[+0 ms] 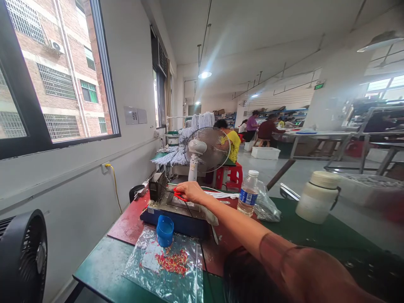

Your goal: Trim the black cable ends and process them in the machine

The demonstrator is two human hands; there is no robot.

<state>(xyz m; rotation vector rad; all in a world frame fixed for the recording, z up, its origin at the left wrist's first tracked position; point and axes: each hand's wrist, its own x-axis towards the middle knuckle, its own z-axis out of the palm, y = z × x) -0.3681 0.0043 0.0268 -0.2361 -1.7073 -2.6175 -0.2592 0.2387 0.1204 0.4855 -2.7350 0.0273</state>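
My right hand (191,192) reaches out over a blue-based machine (179,223) on the bench. Its fingers are closed around a red-handled tool (179,194); I cannot make out whether it is scissors or pliers. Just left of the tool stands a small black fan-like unit (158,187) on the machine. In front of the machine, a blue plastic cup (165,231) sits on a clear plastic bag (151,273). Many tiny red and yellow pieces (173,261) lie heaped on the bag beside a whitish label. My left hand is out of view.
Right of the machine stand a drink bottle (248,193), a crumpled clear bag (267,204) and a cream flask (318,198). A pedestal fan (206,149) rises behind the bench. Another fan (28,256) is at left. Several people work farther back.
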